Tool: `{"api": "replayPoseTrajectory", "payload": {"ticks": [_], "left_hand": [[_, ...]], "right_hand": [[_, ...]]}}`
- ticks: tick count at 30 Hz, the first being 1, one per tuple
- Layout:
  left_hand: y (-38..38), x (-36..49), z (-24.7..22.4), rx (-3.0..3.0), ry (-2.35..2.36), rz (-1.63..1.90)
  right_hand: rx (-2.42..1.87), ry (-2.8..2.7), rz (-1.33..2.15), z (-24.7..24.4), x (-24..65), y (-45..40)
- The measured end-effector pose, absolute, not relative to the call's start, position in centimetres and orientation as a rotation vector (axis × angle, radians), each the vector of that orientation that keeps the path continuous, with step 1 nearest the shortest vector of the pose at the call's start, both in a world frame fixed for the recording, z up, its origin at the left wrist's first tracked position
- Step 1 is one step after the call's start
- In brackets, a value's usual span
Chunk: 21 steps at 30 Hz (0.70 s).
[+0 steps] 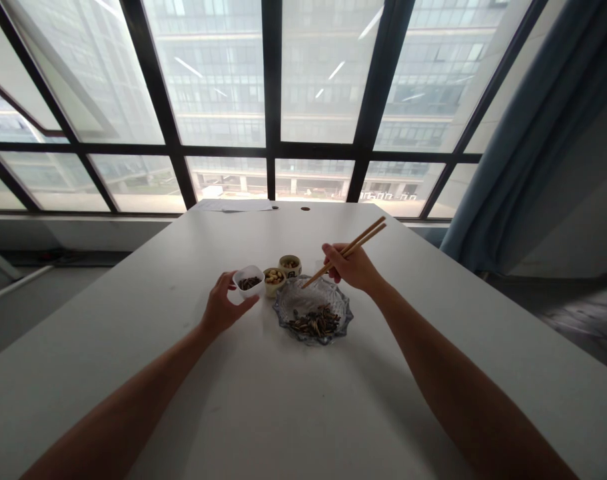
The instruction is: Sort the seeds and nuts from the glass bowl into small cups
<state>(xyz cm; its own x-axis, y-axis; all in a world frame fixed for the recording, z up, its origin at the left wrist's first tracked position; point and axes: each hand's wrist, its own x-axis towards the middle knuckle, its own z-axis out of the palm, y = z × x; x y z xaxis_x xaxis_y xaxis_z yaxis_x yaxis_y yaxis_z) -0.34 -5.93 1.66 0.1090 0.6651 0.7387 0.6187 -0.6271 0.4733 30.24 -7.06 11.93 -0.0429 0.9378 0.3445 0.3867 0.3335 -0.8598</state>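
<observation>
Left hand [221, 307] around white bowl [248, 271] — right hand [356, 268] around 2 chopsticks [373, 229], over glass dish [319, 292]

Single cam on the person I'm watching: head-mounted, above and behind the fingers [246, 305], pitched forward-down along the white table [283, 400], facing the black-framed window [317, 73] beyond them. Wide view, fingers mid-frame at middling range; forearms [148, 393] enter from the bottom edge, blue curtain [528, 127] far right of the fingers.

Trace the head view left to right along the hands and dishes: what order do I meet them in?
Left hand, white bowl, nut cup, glass dish, right hand. Far cup left out: it overlaps nut cup and glass dish.
</observation>
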Motion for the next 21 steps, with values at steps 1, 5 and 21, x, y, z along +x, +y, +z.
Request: {"api": "replayPoseTrajectory", "payload": {"ticks": [1,5,21], "left_hand": [[-5.8,-0.4,1.5,2.271,1.375,1.589],[-5.2,-0.7,0.9,2.175,1.463,1.618],[-4.0,-1.1,-0.2,1.934,1.718,1.351]], "right_hand": [[-1.269,-1.681,0.684,11.7,30.5,-6.9],[-1.353,-1.803,0.680,11.1,30.8,-6.5],[-1.119,-1.897,0.893,11.9,29.7,-8.1]]}}
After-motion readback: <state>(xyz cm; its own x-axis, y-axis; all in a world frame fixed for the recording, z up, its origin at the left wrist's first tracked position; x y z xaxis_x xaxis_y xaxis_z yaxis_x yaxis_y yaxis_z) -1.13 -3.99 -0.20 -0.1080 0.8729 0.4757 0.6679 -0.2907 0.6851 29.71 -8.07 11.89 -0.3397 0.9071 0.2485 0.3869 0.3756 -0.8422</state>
